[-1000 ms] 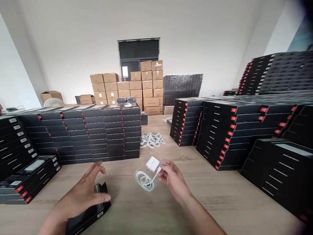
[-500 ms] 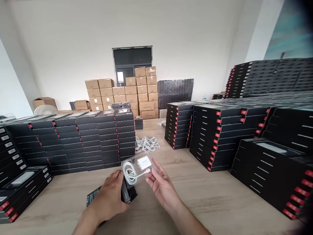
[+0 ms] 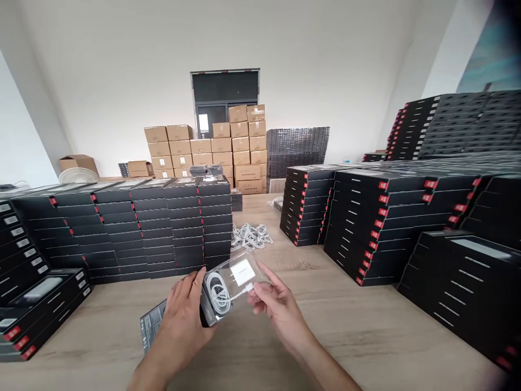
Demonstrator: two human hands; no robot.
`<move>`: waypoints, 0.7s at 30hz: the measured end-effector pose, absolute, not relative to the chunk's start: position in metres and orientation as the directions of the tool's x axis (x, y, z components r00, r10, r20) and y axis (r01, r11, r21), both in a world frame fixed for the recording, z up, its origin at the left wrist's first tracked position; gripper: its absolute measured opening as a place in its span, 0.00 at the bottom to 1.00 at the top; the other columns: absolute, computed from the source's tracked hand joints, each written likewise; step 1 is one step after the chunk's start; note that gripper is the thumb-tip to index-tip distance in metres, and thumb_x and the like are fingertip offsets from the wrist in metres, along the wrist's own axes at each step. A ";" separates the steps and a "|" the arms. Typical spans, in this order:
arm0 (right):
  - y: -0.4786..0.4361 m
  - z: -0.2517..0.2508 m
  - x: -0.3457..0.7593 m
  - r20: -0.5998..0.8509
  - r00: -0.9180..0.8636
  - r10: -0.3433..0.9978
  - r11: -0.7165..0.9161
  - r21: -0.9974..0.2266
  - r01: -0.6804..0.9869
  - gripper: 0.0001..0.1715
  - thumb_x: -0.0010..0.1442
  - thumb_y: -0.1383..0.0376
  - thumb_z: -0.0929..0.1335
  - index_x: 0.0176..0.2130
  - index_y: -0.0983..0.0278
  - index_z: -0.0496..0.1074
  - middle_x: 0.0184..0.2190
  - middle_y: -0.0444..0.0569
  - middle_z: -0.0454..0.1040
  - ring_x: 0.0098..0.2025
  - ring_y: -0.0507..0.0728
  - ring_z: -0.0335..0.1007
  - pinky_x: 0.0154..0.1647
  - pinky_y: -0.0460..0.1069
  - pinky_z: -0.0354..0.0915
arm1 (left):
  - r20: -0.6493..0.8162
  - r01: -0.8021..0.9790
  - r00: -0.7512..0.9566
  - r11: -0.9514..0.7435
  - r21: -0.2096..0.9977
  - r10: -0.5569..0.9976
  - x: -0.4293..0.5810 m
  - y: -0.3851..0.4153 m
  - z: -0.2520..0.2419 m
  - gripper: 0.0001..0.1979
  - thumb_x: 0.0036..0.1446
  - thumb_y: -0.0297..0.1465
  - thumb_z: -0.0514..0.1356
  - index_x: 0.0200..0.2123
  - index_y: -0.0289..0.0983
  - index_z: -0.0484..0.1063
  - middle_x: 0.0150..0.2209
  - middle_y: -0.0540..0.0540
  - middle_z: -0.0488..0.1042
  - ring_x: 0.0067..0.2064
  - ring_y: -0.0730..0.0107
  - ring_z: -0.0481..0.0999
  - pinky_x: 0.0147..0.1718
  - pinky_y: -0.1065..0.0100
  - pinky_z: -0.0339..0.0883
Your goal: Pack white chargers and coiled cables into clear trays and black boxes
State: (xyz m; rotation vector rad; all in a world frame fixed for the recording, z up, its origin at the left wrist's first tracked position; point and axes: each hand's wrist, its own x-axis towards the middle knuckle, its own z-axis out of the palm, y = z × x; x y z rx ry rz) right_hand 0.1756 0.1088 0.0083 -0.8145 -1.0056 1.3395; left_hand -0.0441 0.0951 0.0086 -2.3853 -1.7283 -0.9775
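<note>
My left hand (image 3: 183, 315) is wrapped round a black box (image 3: 150, 325) near the table's front, its thumb and fingers on the box's sides. My right hand (image 3: 280, 304) pinches the right end of a clear plastic tray (image 3: 260, 271). A coiled white cable (image 3: 218, 296) and a white charger (image 3: 242, 272) lie in that tray. The tray's left end sits at the open end of the black box, beside my left fingertips. How far it reaches inside is hidden by my left hand.
A wall of stacked black boxes (image 3: 154, 228) stands to the left. More black box stacks (image 3: 354, 228) fill the right side. Loose white cables (image 3: 252, 236) lie on the wooden table (image 3: 317, 326) beyond my hands. Brown cartons (image 3: 220, 152) are piled at the back wall.
The clear tray has tilted more upright and its left end now meets the box's opening. My right hand has moved slightly right with it. The view has shifted a little.
</note>
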 end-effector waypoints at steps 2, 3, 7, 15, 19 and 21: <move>0.105 0.016 0.178 0.133 -0.111 0.985 0.089 -0.938 -0.335 0.43 0.53 0.58 0.74 0.63 0.61 0.59 0.29 0.47 0.78 0.32 0.56 0.74 0.28 0.48 0.67 | 0.484 0.839 0.215 -0.414 0.354 0.848 -0.046 0.093 0.011 0.47 0.43 0.28 0.64 0.66 0.44 0.47 0.60 0.43 0.62 0.60 0.51 0.61 0.59 0.50 0.54; 0.103 0.019 0.179 0.139 -0.159 0.977 0.079 -0.939 -0.334 0.41 0.54 0.57 0.74 0.63 0.60 0.60 0.29 0.47 0.78 0.33 0.57 0.75 0.29 0.49 0.68 | 0.471 0.822 0.226 -0.426 0.378 0.853 -0.046 0.093 0.013 0.48 0.43 0.28 0.64 0.66 0.45 0.47 0.60 0.43 0.62 0.60 0.51 0.61 0.59 0.50 0.54; 0.102 0.024 0.183 0.114 -0.323 0.940 -0.054 -0.882 -0.468 0.32 0.58 0.49 0.67 0.57 0.62 0.68 0.31 0.53 0.79 0.38 0.60 0.75 0.32 0.52 0.70 | 0.428 0.733 0.238 -0.450 0.510 0.872 -0.048 0.088 0.022 0.47 0.42 0.28 0.64 0.65 0.45 0.47 0.60 0.42 0.61 0.62 0.51 0.60 0.59 0.49 0.55; 0.101 0.014 0.182 0.027 -0.340 0.940 -0.069 -0.961 -0.269 0.24 0.41 0.60 0.79 0.40 0.62 0.76 0.30 0.45 0.76 0.27 0.51 0.69 0.20 0.42 0.64 | 0.413 0.603 0.295 -0.504 0.619 0.861 -0.028 0.075 0.031 0.47 0.39 0.26 0.65 0.63 0.44 0.51 0.61 0.41 0.61 0.62 0.51 0.60 0.60 0.52 0.57; 0.092 0.030 0.182 0.111 -0.367 0.924 0.027 -0.974 -0.225 0.25 0.44 0.59 0.78 0.42 0.61 0.76 0.29 0.46 0.76 0.28 0.55 0.70 0.22 0.46 0.67 | 0.473 0.578 0.224 -0.507 0.639 0.852 -0.011 0.072 0.027 0.46 0.40 0.29 0.66 0.63 0.43 0.52 0.61 0.40 0.62 0.62 0.48 0.60 0.60 0.51 0.56; 0.092 0.039 0.185 0.190 -0.267 0.945 0.134 -0.967 -0.214 0.23 0.48 0.55 0.75 0.44 0.60 0.76 0.29 0.46 0.77 0.26 0.54 0.69 0.24 0.48 0.68 | 0.495 0.539 0.125 -0.478 0.693 0.860 -0.001 0.072 0.023 0.49 0.39 0.30 0.68 0.64 0.42 0.49 0.62 0.38 0.59 0.64 0.46 0.57 0.61 0.48 0.53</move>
